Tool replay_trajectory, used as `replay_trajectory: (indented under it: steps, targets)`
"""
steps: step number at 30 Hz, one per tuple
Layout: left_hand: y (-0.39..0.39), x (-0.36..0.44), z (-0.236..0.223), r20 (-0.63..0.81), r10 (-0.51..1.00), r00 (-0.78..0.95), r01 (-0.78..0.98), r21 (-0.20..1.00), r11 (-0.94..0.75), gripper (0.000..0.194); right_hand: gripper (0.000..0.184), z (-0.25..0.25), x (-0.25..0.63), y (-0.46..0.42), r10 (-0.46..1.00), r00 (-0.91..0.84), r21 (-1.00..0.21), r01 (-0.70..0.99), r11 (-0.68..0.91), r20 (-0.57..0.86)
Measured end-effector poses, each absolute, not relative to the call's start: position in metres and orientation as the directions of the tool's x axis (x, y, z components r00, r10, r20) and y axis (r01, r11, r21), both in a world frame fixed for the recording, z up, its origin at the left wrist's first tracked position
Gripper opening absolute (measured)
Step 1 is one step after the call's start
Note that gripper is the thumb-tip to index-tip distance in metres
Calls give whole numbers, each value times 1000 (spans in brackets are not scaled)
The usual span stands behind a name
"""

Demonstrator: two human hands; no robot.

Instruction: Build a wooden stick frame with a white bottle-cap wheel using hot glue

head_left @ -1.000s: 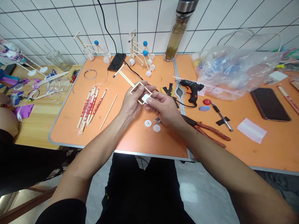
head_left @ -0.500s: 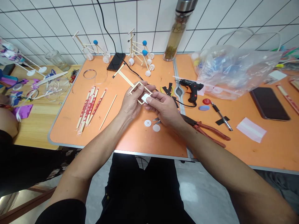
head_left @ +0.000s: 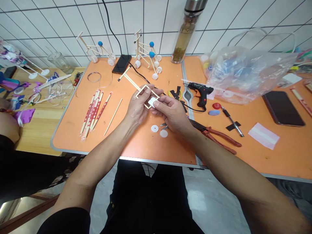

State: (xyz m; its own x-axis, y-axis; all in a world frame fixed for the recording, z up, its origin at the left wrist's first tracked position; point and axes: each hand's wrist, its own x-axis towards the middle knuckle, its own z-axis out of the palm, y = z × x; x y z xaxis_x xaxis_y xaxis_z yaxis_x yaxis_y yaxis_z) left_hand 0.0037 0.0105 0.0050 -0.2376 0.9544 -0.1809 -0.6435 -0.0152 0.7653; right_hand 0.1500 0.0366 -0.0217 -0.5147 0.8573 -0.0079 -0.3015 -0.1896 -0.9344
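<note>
My left hand (head_left: 139,106) grips a frame of glued wooden sticks (head_left: 143,92), a small square with a long arm running up and left. My right hand (head_left: 170,113) pinches a small white piece (head_left: 152,102), perhaps a plastic cap, pressing it against the frame's lower corner. Fingers partly hide that corner. On the orange table below my hands lie a white plastic cap (head_left: 154,128) and a translucent disc (head_left: 163,133). Small metal blades (head_left: 162,125) show partly under my right hand.
Red-wrapped chopsticks (head_left: 91,112) lie left of my hands. Right of them are a black hot glue gun (head_left: 200,93), red-handled pliers (head_left: 216,138), and a plastic bag (head_left: 246,74). Finished stick models (head_left: 146,55) stand at the back. A person's arm (head_left: 8,126) rests at left.
My hands have barely moved. The frame and the white piece stay held together in the same place, and the view has shifted only slightly.
</note>
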Motion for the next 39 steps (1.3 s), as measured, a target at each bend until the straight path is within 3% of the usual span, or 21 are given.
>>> replay_trajectory:
  steps: [11,17,25,39]
  targets:
    - [12,3,3,-163,958,-237,-639,768,-28,19,51,-21,149,36,857,-516,-937,-291,-192,-15]
    - [13,3,0,-141,959,-245,-641,766,-51,22,45,-25,149,37,852,-524,-931,-308,-195,-5]
    - [14,3,0,-176,955,-240,-662,749,-28,39,48,-26,148,36,855,-518,-935,-288,-205,-28]
    - [14,4,0,-178,948,-264,-634,772,-32,40,50,-24,147,34,856,-515,-929,-295,-223,-42]
